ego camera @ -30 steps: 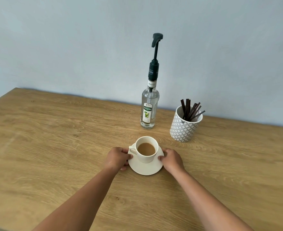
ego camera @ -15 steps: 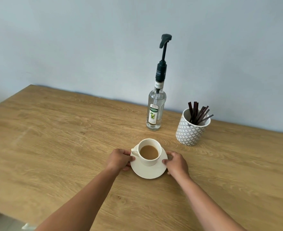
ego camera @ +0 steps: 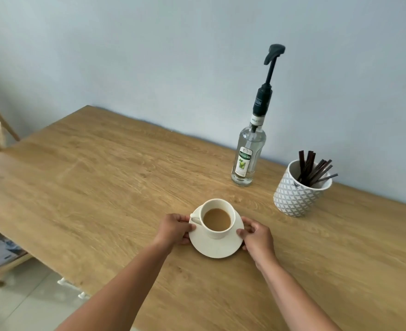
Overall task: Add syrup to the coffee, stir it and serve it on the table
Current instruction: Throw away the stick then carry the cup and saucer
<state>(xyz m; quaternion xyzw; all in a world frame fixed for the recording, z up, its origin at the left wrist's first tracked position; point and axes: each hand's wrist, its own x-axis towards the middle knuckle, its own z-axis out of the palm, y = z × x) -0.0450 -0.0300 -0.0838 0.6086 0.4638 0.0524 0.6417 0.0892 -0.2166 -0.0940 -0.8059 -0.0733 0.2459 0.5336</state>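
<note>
Coffee cup (ego camera: 218, 218), milky coffee inside, upright on white saucer (ego camera: 215, 247), near front-centre of wooden table (ego camera: 101, 175). Left hand (ego camera: 175, 229) pinches saucer's left rim; right hand (ego camera: 257, 237) pinches right rim. Whether the saucer is touching the tabletop: cannot tell. Behind, well apart: syrup bottle (ego camera: 248, 156) with pump. Beside it, patterned cup (ego camera: 297, 192) of dark stirrers (ego camera: 313, 169).

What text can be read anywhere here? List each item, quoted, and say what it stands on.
"TEISSEIRE": on the front label of the syrup bottle.
"MOJITO": on the white neck band of the same bottle, partly turned away, so only roughly legible.
Vertical print on the black pump collar: too blurred to read.
Small print at the foot of the front label: too small to read.
No other text shows.
</note>
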